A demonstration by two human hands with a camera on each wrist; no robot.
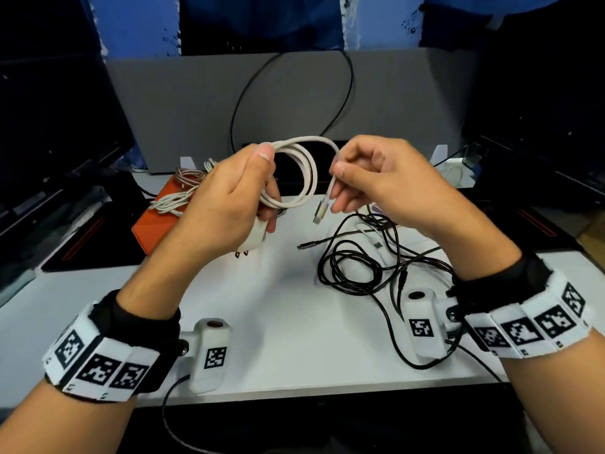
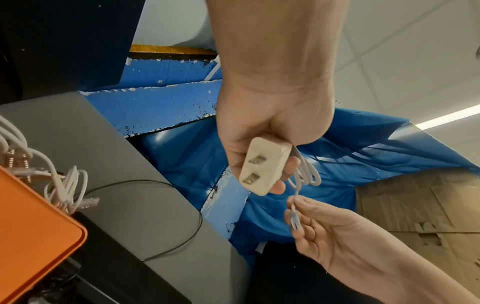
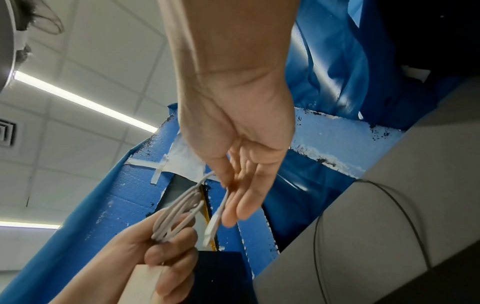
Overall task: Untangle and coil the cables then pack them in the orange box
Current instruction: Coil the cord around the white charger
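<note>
- Your left hand (image 1: 229, 194) is raised above the white table (image 1: 281, 309) and grips a white cable (image 1: 304, 165) wound in several loops, together with its white two-pin charger plug (image 2: 262, 168), which is pressed against your palm
- Your right hand (image 1: 379, 181) pinches the free end of the same cable between thumb and forefinger, a little above the USB connector (image 1: 320, 211), which hangs down; the other fingers are loosely bent
- The orange box (image 1: 157, 221) lies on the table to the left of your left hand, and on its far end rests a bundle of white and metal-braided cables (image 1: 183, 188)
- A tangle of black cables (image 1: 363, 257) lies on the table under your right hand, well apart from the orange box
- Behind the orange box stands a grey board (image 1: 294, 93) with one thin black wire (image 1: 347, 93) looping in front of it
</note>
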